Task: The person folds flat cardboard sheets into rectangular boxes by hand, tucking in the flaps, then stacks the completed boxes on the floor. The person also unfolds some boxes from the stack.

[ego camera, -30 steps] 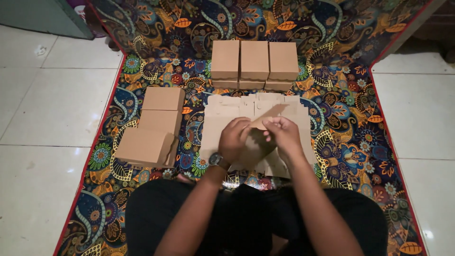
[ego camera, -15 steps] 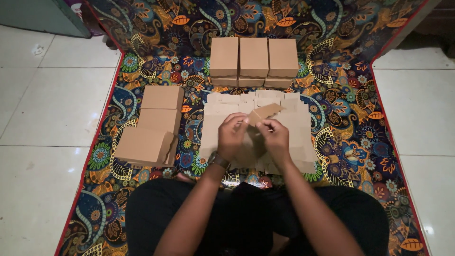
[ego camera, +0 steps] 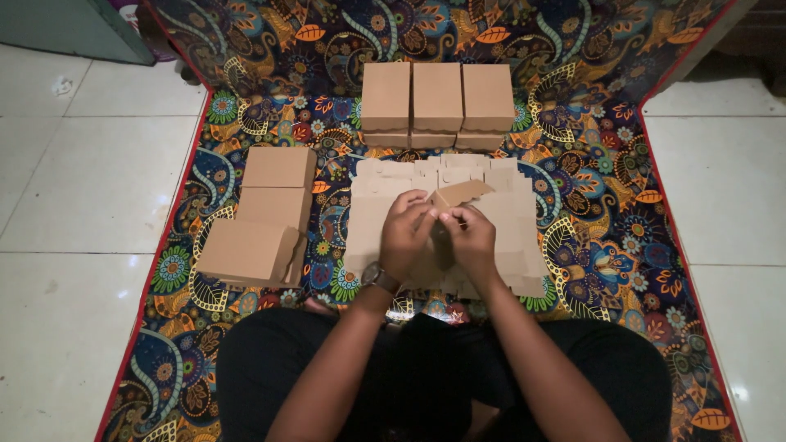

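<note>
Room's getting tight imo. I'm seeing three folded boxes (ego camera: 437, 105) blocking straight ahead, and a box stack (ego camera: 262, 219) crowding the left. Flat cardboard blanks (ego camera: 499, 221) are covering the mat (ego camera: 589, 205) under both hands. The right strip of mat and the tile floor (ego camera: 720, 188) beyond it are lying open.

Three folded cardboard boxes (ego camera: 437, 96) stand in a back row; three more boxes (ego camera: 266, 214) lie left.

Brown cardboard boxes (ego camera: 438, 98); multicolour floral-paisley mat (ego camera: 589, 188), red edge; white floor tiles (ego camera: 90, 180); black trousers (ego camera: 442, 376).
</note>
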